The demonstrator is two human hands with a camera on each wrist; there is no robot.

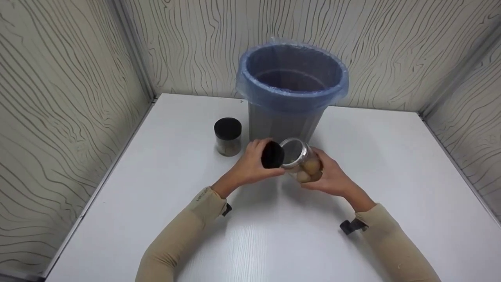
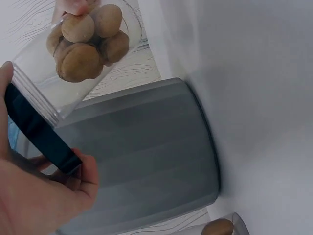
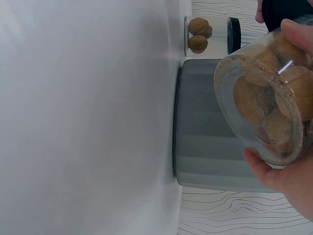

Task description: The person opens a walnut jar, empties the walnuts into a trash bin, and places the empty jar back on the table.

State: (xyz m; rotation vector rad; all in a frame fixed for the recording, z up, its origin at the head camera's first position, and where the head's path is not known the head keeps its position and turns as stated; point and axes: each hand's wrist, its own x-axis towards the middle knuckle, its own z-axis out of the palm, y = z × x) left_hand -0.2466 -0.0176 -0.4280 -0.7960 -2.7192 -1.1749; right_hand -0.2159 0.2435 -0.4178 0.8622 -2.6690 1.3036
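Note:
My right hand (image 1: 332, 175) grips a clear jar (image 1: 299, 156) tilted with its mouth toward the left. Several walnuts (image 2: 80, 61) lie together in its lower part, seen through the wall. Between the thumb and fingers of my left hand (image 1: 252, 164) is a black lid (image 1: 273, 155), held right at the jar's rim. In the left wrist view the lid spans from thumb to fingertips, beside the jar's threaded neck. Fine brown crumbs (image 3: 243, 58) line the edge of the jar's base in the right wrist view.
A grey bin (image 1: 280, 121) with a blue bag liner (image 1: 293, 100) over its rim stands just beyond my hands. Left of it, a second jar (image 1: 228, 137) with a black lid stands upright, walnuts (image 3: 198, 35) inside. Wood-patterned panels (image 1: 188, 47) border the white table (image 1: 156, 156).

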